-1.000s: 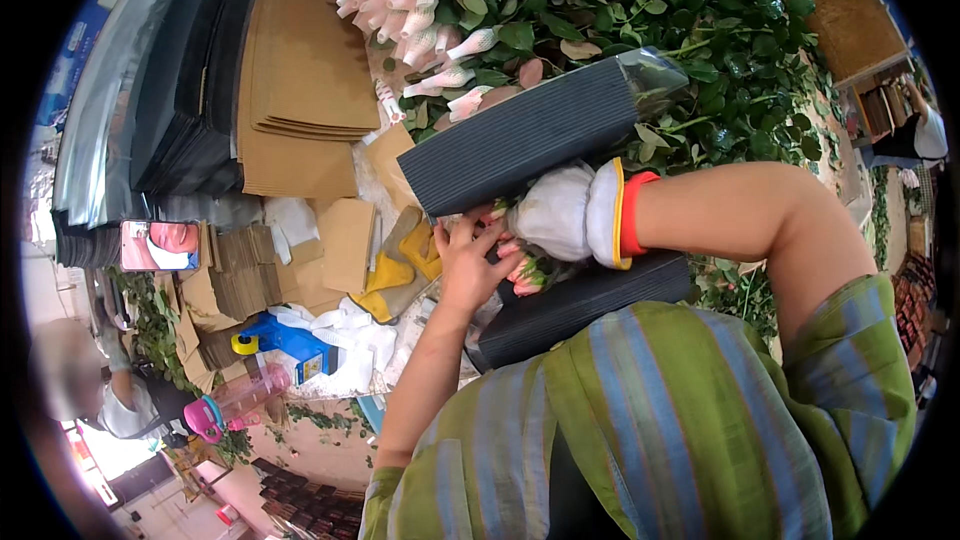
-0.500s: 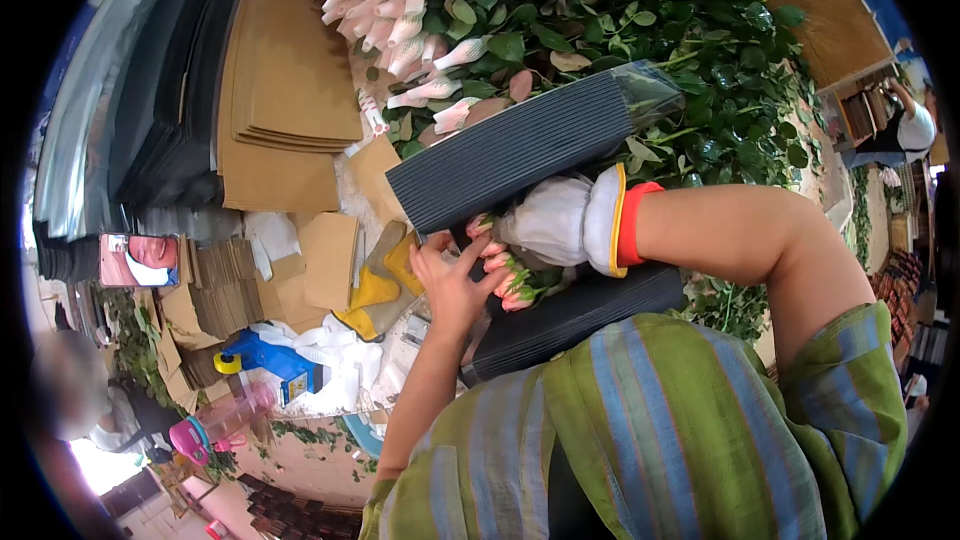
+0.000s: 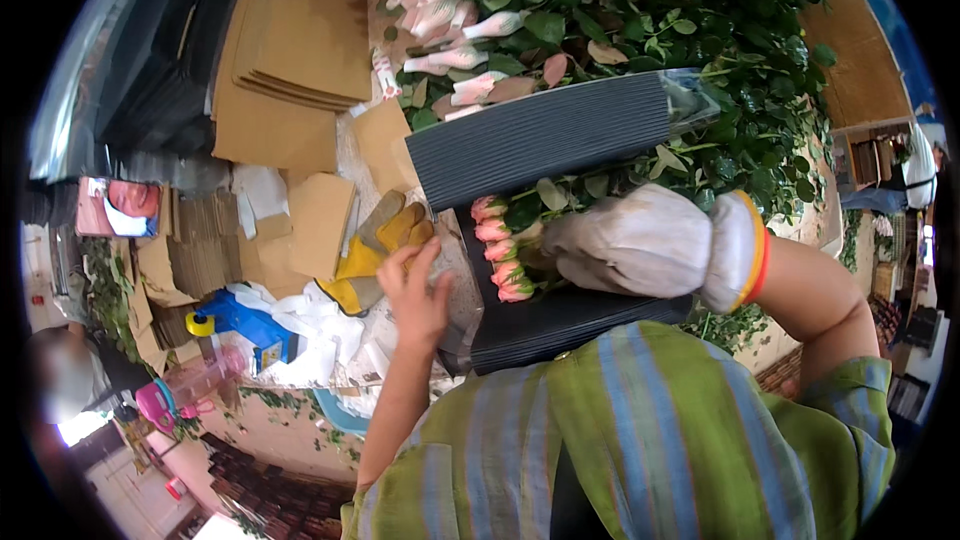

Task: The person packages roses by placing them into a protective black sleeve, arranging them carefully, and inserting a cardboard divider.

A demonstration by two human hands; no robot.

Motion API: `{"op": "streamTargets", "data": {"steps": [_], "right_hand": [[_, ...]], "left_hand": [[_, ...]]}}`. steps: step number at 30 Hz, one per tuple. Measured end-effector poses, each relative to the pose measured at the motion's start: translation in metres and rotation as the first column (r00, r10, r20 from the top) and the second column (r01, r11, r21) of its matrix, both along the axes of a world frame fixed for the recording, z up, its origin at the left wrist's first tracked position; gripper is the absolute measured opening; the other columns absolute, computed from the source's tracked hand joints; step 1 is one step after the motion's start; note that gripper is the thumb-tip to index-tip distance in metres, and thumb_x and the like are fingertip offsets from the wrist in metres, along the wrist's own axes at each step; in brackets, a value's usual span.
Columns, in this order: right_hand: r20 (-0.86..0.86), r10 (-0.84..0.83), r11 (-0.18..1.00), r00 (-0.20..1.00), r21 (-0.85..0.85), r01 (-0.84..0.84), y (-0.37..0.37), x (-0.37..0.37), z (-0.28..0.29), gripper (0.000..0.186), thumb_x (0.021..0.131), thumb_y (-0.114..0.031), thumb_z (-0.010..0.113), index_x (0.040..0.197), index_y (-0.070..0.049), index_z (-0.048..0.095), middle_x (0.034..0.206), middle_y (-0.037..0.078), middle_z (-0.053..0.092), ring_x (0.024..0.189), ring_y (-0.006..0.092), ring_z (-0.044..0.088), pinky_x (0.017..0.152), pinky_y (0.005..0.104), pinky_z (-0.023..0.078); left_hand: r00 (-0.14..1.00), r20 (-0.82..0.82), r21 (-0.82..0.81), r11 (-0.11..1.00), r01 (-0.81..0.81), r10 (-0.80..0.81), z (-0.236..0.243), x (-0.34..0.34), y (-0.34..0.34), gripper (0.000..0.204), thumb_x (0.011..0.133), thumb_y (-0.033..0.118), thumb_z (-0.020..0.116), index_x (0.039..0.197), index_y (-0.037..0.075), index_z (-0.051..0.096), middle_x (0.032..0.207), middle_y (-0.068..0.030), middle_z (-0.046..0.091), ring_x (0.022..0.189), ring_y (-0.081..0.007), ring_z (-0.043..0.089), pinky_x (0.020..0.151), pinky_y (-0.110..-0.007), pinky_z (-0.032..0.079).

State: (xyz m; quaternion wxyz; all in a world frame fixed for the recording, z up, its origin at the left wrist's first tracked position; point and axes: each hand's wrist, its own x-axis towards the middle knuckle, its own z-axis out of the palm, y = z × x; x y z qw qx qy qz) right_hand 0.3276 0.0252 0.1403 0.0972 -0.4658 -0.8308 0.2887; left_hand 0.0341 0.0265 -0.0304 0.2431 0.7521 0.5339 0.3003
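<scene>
My left hand [image 3: 413, 297] is raised left of a row of pink rosebuds [image 3: 490, 230], its fingers bent and apart, holding nothing, near grey-and-yellow gloves [image 3: 358, 272]. My right hand [image 3: 625, 240], in a white glove with red-and-yellow cuff, lies over the stems just right of the buds; what its fingertips hold is hidden. The buds rest on dark ribbed cardboard [image 3: 540, 332]. A second ribbed piece [image 3: 540, 145], with clear plastic at its right end, lies above them.
Pink netted roses [image 3: 440, 10] and heaped foliage [image 3: 740, 130] fill the back. Left are kraft sheets [image 3: 280, 50], black sheets [image 3: 150, 60], a phone [image 3: 117, 208], a blue tape dispenser [image 3: 255, 330] and a pink bottle [image 3: 160, 402]. Another person [image 3: 70, 380] is at the left.
My left hand has lifted off the rosebuds and moved left. My gloved right hand has shifted right along the stems, leaving the row of buds uncovered.
</scene>
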Motion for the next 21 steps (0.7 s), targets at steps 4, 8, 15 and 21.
{"op": "streamTargets", "data": {"steps": [4,8,15,21], "right_hand": [[-0.045,0.103,0.99,0.994,-0.09,-0.106,-0.001,0.003,-0.002,0.009,0.086,-0.014,0.064,0.093,-0.008,0.062,0.07,0.012,0.063,0.063,0.033,0.064,0.056,0.042,0.052],[-0.2,0.281,0.958,0.938,0.005,-0.286,0.017,-0.012,-0.019,0.012,0.081,-0.008,0.061,0.092,-0.006,0.064,0.077,0.014,0.065,0.072,0.0355,0.066,0.063,0.0455,0.054],[0.241,0.382,0.896,0.892,-0.334,-0.293,0.022,-0.054,-0.067,0.033,0.096,-0.036,0.053,0.082,-0.013,0.071,0.087,0.01,0.071,0.084,0.0334,0.068,0.073,0.046,0.053],[0.197,0.377,0.904,0.905,-0.291,-0.313,0.021,-0.042,-0.064,0.027,0.092,-0.031,0.057,0.079,-0.011,0.069,0.074,0.011,0.067,0.072,0.0349,0.067,0.062,0.0469,0.052]], "left_hand": [[0.994,0.041,-0.12,0.987,0.11,-0.106,0.0,-0.014,-0.007,0.052,0.065,0.023,0.086,0.115,0.02,0.072,0.107,-0.0065,0.054,0.105,-0.0282,0.048,0.092,-0.043,0.039],[0.952,0.019,-0.139,0.942,0.304,-0.304,0.023,0.028,0.006,0.055,0.059,0.027,0.088,0.112,0.024,0.073,0.1,-0.004,0.051,0.099,-0.0258,0.047,0.087,-0.041,0.039],[0.953,-0.069,-0.13,0.95,0.285,-0.296,0.001,0.03,0.01,0.054,0.057,0.032,0.089,0.109,0.031,0.074,0.097,-0.003,0.045,0.093,-0.0245,0.044,0.084,-0.039,0.036],[0.953,-0.049,-0.168,0.943,0.287,-0.299,0.004,0.031,0.008,0.051,0.061,0.031,0.087,0.11,0.03,0.074,0.098,-0.005,0.045,0.095,-0.0252,0.043,0.085,-0.039,0.036]]}}
